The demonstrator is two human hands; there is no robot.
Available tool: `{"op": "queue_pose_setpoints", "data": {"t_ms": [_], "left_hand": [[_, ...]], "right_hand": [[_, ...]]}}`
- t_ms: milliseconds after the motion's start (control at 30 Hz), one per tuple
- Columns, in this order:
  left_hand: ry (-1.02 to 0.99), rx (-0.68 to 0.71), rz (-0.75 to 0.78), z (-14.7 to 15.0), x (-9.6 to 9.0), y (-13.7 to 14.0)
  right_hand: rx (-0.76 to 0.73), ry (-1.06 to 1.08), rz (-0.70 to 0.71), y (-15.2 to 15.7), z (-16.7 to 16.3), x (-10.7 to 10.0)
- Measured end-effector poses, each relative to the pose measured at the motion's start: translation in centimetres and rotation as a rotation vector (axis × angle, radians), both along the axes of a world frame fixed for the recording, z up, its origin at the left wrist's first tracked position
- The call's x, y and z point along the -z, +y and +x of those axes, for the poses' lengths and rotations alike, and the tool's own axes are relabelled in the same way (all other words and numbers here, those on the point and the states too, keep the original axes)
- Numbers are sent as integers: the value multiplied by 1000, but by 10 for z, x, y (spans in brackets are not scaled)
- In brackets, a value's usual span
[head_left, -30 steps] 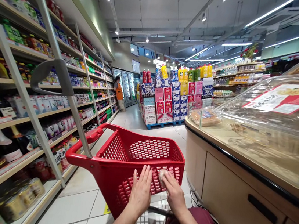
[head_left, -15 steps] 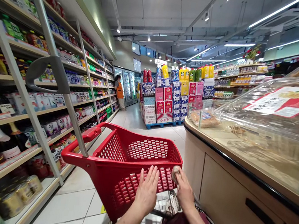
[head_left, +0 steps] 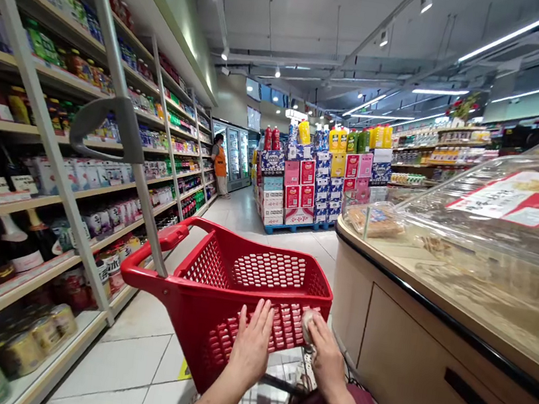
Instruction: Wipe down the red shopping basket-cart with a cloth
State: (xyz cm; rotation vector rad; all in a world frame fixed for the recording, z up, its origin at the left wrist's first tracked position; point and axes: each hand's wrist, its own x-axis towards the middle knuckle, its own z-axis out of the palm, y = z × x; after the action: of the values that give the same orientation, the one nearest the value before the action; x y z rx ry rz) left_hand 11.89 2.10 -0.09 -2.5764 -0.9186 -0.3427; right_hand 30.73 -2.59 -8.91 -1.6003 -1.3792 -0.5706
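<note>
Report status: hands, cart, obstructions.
Left hand open, flat against side of red cart. Right hand holding pale wad at same side. Wooden counter close on right; nothing seen blocking hands.

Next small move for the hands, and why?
Probably slide the right hand, with its small pale wad, along the perforated side of the red plastic shopping cart toward the left hand. The wad sits near that side's right end in view; the left hand lies flat, apparently bracing the side.
</note>
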Motion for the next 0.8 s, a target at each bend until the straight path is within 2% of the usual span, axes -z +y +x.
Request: {"op": "queue_pose_setpoints", "data": {"t_ms": [100, 267, 467, 633, 800], "left_hand": [[-15, 8, -10, -6, -1, 1], [-58, 1, 13, -18, 3, 1], [-68, -36, 27, -27, -2, 5], [-75, -21, 39, -36, -6, 5], [-71, -77, 59, -50, -6, 8]], "right_hand": [[-28, -7, 73, 5, -10, -11], [-25, -47, -39, 6, -24, 1], [-82, -80, 78, 15, -39, -15], [-80, -172, 13, 16, -53, -2], [-150, -159, 104, 27, -66, -24]]}}
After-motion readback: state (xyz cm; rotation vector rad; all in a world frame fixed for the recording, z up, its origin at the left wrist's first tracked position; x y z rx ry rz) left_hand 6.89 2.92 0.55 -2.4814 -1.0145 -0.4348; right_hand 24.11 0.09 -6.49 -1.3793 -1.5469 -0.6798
